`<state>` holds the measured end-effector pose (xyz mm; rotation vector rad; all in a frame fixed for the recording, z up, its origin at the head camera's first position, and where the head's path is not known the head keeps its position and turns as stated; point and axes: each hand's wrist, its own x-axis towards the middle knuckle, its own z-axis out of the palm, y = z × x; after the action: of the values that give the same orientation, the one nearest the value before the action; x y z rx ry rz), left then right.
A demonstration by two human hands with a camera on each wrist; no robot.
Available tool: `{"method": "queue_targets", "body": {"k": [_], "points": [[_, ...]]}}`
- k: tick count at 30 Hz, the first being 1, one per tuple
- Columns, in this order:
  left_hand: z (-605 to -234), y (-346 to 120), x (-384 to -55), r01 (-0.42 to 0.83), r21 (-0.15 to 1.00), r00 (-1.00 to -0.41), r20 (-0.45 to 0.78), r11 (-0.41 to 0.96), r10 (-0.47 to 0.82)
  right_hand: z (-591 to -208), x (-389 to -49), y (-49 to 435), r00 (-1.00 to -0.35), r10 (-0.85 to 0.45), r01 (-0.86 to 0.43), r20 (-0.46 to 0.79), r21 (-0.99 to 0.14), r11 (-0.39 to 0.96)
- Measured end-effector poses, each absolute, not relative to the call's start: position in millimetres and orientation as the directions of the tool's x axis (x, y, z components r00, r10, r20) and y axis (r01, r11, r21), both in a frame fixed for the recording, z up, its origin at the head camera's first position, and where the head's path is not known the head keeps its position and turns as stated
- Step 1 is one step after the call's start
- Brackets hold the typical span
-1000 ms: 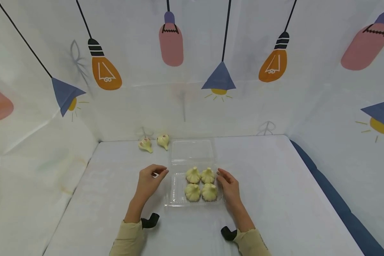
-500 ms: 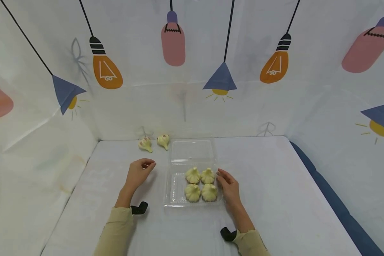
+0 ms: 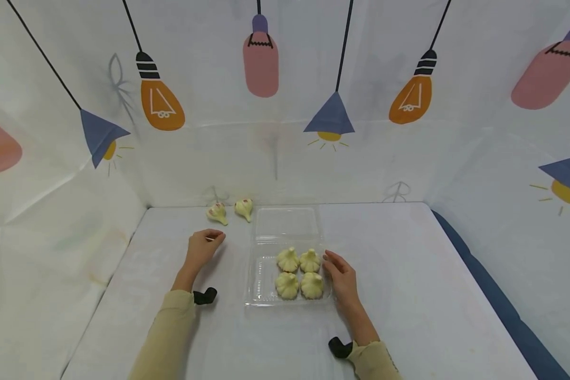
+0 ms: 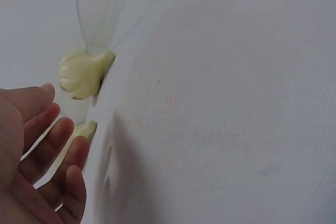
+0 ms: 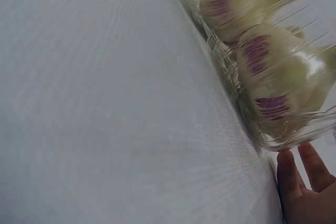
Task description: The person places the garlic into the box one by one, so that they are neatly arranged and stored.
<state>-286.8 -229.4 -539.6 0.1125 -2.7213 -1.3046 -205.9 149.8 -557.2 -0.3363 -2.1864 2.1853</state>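
Observation:
A clear plastic clamshell box (image 3: 264, 282) lies with its lid (image 3: 286, 221) folded back. Several garlic bulbs (image 3: 287, 285) with purple marks low on their sides fill the right part of its base. My left hand (image 3: 203, 248) hovers left of the box, fingers loosely bent and holding nothing. Just beyond it lie two loose garlic bulbs, one at the left (image 3: 217, 213) and one at the right (image 3: 244, 209). In the left wrist view, the fingers partly cover one bulb (image 4: 86, 128). My right hand (image 3: 343, 277) is at the box's right side, its fingertips (image 5: 286, 161) right at the plastic edge.
The white table (image 3: 408, 295) ends at the back against a white curtain (image 3: 195, 158) printed with lamps. A dark blue strip (image 3: 484, 274) runs along the table's right side. Black wrist mounts, left (image 3: 205, 296) and right (image 3: 340, 347), stick out from the sleeves.
My left hand has moved away from the box, left and forward, toward the two loose bulbs. My right hand stays at the box's right side.

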Motion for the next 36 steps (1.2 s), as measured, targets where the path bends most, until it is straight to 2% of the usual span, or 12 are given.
{"method": "queue_targets", "body": {"k": [19,36], "points": [[-547.9,-239.8,-324.8,-0.215,0.799,-0.969,-0.101,0.562,-0.227,-557.7,-206.3,149.6,-0.978,0.157,0.134,-0.136,-0.991,-0.021],[-555.0,-232.4,-334.1,-0.345,0.720,-0.918,-0.125,0.602,-0.376,-557.5,-206.8,151.2,-0.976,0.159,0.150,-0.151,-0.988,-0.020]]}}
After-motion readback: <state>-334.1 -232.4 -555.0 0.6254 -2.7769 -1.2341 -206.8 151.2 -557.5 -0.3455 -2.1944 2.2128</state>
